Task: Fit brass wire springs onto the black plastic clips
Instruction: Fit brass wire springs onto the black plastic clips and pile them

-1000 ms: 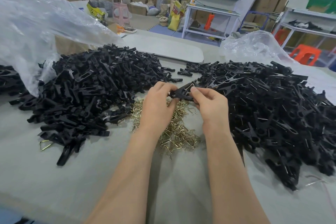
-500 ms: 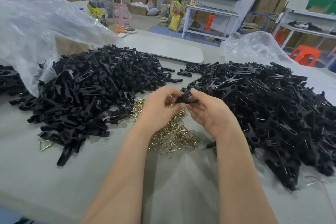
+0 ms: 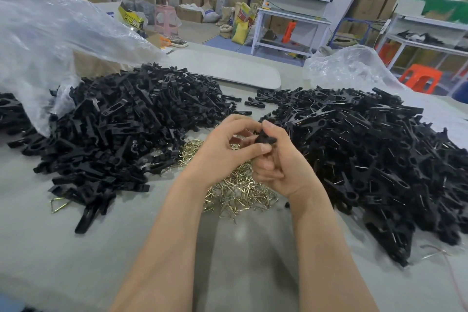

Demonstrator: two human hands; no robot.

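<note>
Ok, head view only. Right hand (image 3: 286, 167) had its fingers curled round one clip (image 3: 264, 139), pinching it between thumb and forefinger. Left hand (image 3: 222, 152) was closed in against it, thumb tip pressed on the clip's lower end, other fingers curled above. Both hovered just over the springs (image 3: 240, 190) on the table (image 3: 76, 248), between the left pile (image 3: 121, 129) and the right pile (image 3: 379, 154).

Change vs one second back: the clip had been held out flat between both sets of fingertips. Since then the right hand rolled palm-up and pulled in, and the clip ended up nearly end-on in its grip. Hands were tighter together too. Piles and springs hadn't shifted.

Read: looked like the seating stage, left thumb pushing the wire home. Couldn't tell whether a spring was actually on the clip, as fingers hid it. Right pile showed wire glints, so probably the done stack, and this clip likely belonged there next. Plenty of bare clips remained.
</note>
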